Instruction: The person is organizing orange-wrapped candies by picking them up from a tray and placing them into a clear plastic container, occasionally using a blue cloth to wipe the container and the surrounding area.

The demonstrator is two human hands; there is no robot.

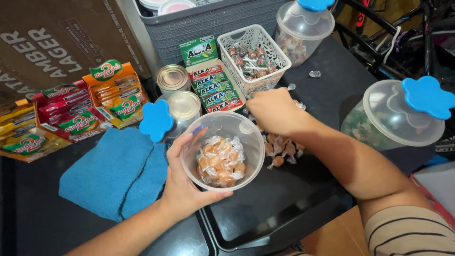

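Candies (221,163), orange in clear wrappers, fill the bottom of the clear tub (222,149) I hold tilted in my left hand (182,182); fingers curl around its near wall, thumb on the rim, gripping it. My right hand (275,111) sits closed over the loose candy pile (282,149) on the dark tray (265,208), knuckles up; fingertips hidden, so I cannot tell whether they pinch a candy.

Risks as I judge them:
- Tub leans toward my thumb; more tilt could spill candies onto the tray.
- Slippery wrappers may slide out of a loose pinch beyond my right fingertips.
- White basket (256,57) just past my right knuckles, 2 tins (177,90) beyond my left fingers: a quick sweep could knock them.
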